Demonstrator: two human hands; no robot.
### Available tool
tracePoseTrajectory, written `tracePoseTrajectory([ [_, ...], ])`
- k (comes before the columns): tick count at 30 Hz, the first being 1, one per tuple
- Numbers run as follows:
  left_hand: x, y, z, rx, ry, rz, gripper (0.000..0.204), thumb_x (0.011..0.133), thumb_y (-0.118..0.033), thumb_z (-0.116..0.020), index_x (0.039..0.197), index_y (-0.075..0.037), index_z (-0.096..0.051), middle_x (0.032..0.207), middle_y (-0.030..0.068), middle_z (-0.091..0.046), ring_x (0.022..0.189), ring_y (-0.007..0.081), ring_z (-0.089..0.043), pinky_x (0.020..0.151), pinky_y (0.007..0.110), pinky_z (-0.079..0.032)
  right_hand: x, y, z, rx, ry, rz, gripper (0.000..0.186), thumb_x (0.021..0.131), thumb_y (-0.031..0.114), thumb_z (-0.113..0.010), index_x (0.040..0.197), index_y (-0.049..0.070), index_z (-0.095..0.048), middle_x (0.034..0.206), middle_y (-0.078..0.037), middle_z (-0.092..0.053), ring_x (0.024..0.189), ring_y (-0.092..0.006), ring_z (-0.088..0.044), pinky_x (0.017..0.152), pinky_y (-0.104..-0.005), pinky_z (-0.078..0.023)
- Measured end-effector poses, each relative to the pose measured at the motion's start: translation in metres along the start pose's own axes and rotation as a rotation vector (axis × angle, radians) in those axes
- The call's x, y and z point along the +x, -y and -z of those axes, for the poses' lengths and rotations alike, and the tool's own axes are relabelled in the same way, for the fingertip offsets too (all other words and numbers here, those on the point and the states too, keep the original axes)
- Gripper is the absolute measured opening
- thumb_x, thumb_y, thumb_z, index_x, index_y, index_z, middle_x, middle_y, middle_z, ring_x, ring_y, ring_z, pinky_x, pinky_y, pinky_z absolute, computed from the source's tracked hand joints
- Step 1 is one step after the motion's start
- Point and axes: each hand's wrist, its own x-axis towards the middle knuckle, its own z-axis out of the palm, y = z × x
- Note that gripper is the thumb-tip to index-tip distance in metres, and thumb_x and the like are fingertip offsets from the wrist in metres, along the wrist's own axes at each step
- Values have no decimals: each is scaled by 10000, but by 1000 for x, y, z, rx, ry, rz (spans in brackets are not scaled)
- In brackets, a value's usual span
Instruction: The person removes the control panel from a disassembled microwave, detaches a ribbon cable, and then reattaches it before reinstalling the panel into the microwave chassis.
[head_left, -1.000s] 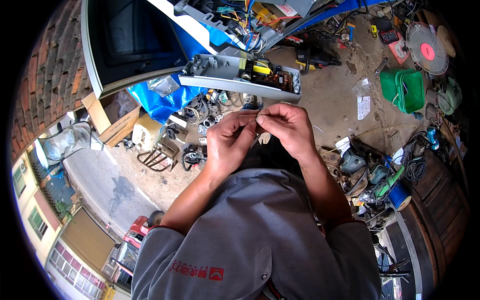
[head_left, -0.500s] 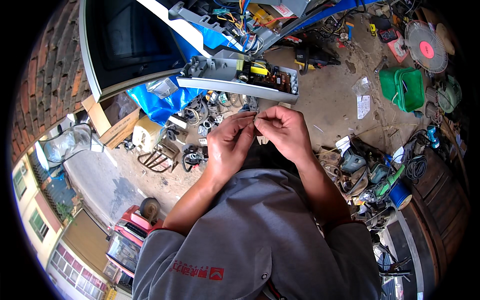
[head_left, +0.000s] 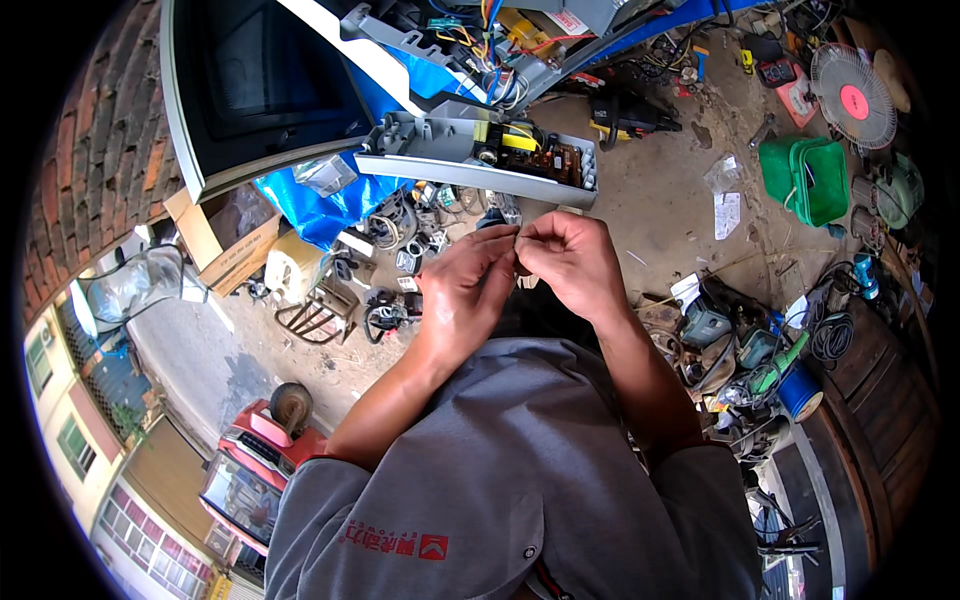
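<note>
My left hand (head_left: 465,285) and my right hand (head_left: 568,258) meet in front of my chest, thumbs and fingertips pinched together. Whatever lies between the fingertips is too small to make out. Just beyond them a grey plastic control panel (head_left: 420,175) lies tilted, with a brown circuit board (head_left: 555,160) and a yellow part in it. Farther off stands the opened grey housing (head_left: 400,45) of an appliance, its coloured wires (head_left: 488,50) hanging loose. A dark glass door (head_left: 270,85) is at its left. Neither hand touches the panel.
Right of the panel are a green bucket (head_left: 800,185), a fan (head_left: 852,97) and a yellow-black power tool (head_left: 630,115). Tools, cables and a blue spool (head_left: 800,390) crowd the right side. At left are a cardboard box (head_left: 225,240), a metal-framed stool (head_left: 320,310) and a red vehicle (head_left: 250,470).
Both hands shift very slightly to the right, their fingertips still pinched together. The red vehicle at the left moves toward the lower left. The panel and housing stay put.
</note>
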Motion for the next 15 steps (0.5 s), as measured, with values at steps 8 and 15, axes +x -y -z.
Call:
tracePoseTrajectory([
  [8,-1,8,-1,-320,34,186,159,917,7,-604,1039,57,-692,1157,172,-659,952,189,-668,825,296,-537,-2,-3,-1,-31,11,102,87,836,18,-649,885,-32,-598,788,-4,-630,703,-24,-551,625,-201,-461],
  [15,4,8,1,-556,50,335,156,948,-11,-582,1025,55,-700,1179,150,-643,1046,165,-603,925,289,-470,-1,-12,-1,205,56,69,72,875,-9,-629,932,-41,-598,839,-29,-646,747,-62,-610,661,-217,-506],
])
